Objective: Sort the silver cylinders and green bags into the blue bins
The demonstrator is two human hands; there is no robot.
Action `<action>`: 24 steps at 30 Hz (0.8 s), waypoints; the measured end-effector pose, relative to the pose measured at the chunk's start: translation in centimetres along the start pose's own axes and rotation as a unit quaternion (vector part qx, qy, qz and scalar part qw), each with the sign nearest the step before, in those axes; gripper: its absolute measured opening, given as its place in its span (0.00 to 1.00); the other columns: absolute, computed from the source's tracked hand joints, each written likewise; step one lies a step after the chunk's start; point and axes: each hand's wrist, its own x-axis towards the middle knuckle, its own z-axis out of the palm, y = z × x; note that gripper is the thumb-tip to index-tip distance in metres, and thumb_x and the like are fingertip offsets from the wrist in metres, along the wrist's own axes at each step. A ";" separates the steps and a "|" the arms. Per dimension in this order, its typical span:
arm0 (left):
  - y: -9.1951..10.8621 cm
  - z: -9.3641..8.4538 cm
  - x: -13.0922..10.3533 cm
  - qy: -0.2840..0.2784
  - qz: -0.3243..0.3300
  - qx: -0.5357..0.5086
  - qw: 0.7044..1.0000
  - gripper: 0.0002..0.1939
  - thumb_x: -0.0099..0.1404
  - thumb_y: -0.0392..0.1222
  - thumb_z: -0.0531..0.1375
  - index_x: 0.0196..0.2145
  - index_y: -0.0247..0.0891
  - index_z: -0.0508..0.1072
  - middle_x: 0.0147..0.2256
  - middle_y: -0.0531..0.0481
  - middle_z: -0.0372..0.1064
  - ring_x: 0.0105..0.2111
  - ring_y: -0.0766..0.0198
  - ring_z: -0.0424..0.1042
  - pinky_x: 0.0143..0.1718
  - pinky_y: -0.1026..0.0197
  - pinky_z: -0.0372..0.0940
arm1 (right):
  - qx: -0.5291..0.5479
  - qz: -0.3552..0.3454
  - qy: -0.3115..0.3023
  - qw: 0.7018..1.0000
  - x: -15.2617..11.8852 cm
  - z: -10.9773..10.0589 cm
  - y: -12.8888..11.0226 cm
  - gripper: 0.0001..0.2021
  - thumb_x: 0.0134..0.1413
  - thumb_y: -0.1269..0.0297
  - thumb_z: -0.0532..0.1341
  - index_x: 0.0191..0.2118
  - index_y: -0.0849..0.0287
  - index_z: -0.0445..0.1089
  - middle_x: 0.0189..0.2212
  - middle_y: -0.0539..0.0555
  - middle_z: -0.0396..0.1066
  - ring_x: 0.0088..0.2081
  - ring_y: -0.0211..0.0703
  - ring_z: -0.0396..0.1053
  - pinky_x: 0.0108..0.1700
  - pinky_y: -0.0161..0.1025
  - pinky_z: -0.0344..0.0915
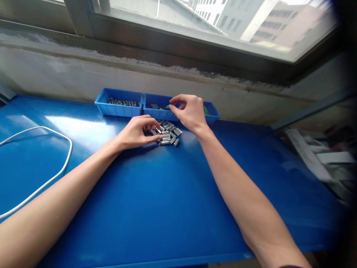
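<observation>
A heap of small silvery metal pieces [167, 134] lies on the blue table in front of the bins. My left hand [139, 131] is at the heap's left side, thumb and fingers apart and curved about its edge. Over the middle blue bin [160, 114], my right hand [192, 111] pinches a small metal piece [168, 106] between thumb and forefinger. Several similar pieces lie inside that bin. The exact kind of these pieces is too small to make out.
A left blue bin [118, 109] holds many small screw-like parts [124, 102]. The right bin [214, 113], partly behind my right hand, has something green [205, 110] in it. A white cable [69, 149] loops across the table's left. Wall and window stand behind; blurred items [331, 160] are at right.
</observation>
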 end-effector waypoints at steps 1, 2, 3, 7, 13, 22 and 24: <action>0.0 0.0 0.0 -0.011 0.010 0.014 1.000 0.19 0.58 0.55 0.71 0.40 0.37 0.82 0.35 0.47 0.74 0.32 0.63 0.70 0.35 0.63 0.64 | -0.012 -0.007 -0.013 1.000 0.0 0.0 0.1 0.04 0.51 0.64 0.70 0.35 0.56 0.79 0.39 0.58 0.80 0.47 0.58 0.76 0.55 0.49 0.71; 0.0 0.0 0.0 -0.020 0.016 0.021 0.999 0.19 0.58 0.54 0.71 0.40 0.37 0.82 0.36 0.47 0.74 0.33 0.63 0.71 0.36 0.63 0.65 | -0.020 -0.014 -0.026 0.999 -0.1 0.0 0.1 0.03 0.51 0.65 0.70 0.33 0.56 0.79 0.38 0.57 0.80 0.48 0.58 0.76 0.57 0.50 0.70; 0.0 -0.1 0.0 -0.026 0.018 0.022 0.999 0.19 0.58 0.54 0.71 0.41 0.37 0.83 0.36 0.47 0.75 0.33 0.63 0.71 0.36 0.63 0.65 | -0.026 -0.019 -0.035 0.999 -0.2 0.0 0.1 0.02 0.52 0.65 0.69 0.32 0.56 0.79 0.37 0.57 0.80 0.47 0.59 0.76 0.57 0.50 0.70; -0.1 -0.5 0.1 -0.038 0.013 0.013 0.999 0.15 0.60 0.50 0.70 0.38 0.36 0.83 0.35 0.46 0.76 0.33 0.63 0.72 0.35 0.63 0.64 | -0.071 -0.046 -0.038 0.996 -0.3 -0.2 -0.4 0.06 0.57 0.64 0.66 0.33 0.57 0.80 0.36 0.57 0.81 0.44 0.57 0.78 0.56 0.50 0.71; -0.3 -0.8 0.0 -0.050 0.014 0.025 0.998 0.10 0.59 0.41 0.68 0.38 0.34 0.83 0.33 0.48 0.76 0.31 0.64 0.72 0.35 0.64 0.65 | -0.133 -0.072 -0.053 0.987 -0.2 -0.7 -0.9 0.09 0.60 0.62 0.63 0.37 0.57 0.81 0.38 0.56 0.82 0.42 0.54 0.78 0.50 0.48 0.73; -0.9 -0.8 -0.1 -0.031 -0.010 0.006 0.999 0.13 0.58 0.46 0.72 0.37 0.34 0.83 0.32 0.48 0.79 0.31 0.64 0.74 0.34 0.64 0.66 | -0.126 -0.116 -0.111 0.979 -0.4 -1.2 -1.8 0.09 0.59 0.62 0.64 0.39 0.57 0.82 0.38 0.54 0.82 0.38 0.49 0.77 0.45 0.44 0.73; -1.2 -0.9 -0.1 -0.028 -0.026 -0.010 0.999 0.16 0.55 0.49 0.74 0.36 0.34 0.83 0.32 0.48 0.79 0.30 0.63 0.74 0.33 0.64 0.67 | -0.122 -0.123 -0.125 0.977 -0.5 -1.2 -2.0 0.08 0.59 0.62 0.64 0.38 0.57 0.82 0.37 0.54 0.82 0.37 0.48 0.77 0.44 0.43 0.73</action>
